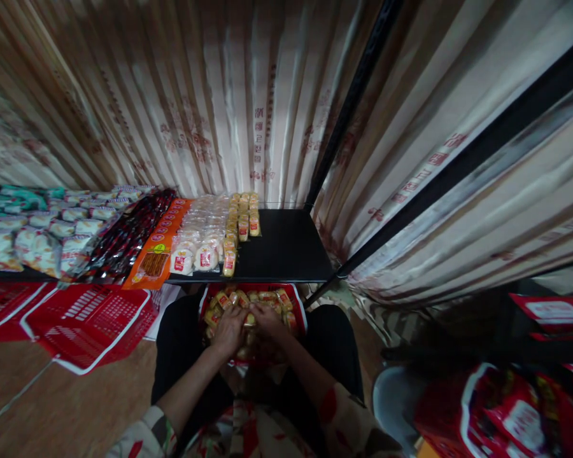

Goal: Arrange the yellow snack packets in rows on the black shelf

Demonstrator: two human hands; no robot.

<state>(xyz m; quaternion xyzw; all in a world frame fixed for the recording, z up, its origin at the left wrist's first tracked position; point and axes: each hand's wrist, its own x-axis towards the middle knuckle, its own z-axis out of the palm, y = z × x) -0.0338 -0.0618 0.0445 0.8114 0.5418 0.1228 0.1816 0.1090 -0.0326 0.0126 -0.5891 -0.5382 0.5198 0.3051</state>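
Head view: both hands curled on snack packets in red basket, steadied on lap below shelf.

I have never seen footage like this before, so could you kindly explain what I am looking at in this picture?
There is one picture, taken by a camera worn on a person's head, looking forward and down, so you see that person's own arms. The left hand and right hand reach together into a red basket on the lap, filled with small yellow wrapped snacks; whether either hand grips one cannot be told. Ahead is a black shelf holding rows of yellow packets, white packets, orange packs and dark red packs. Empty red baskets lie on the floor to the left.
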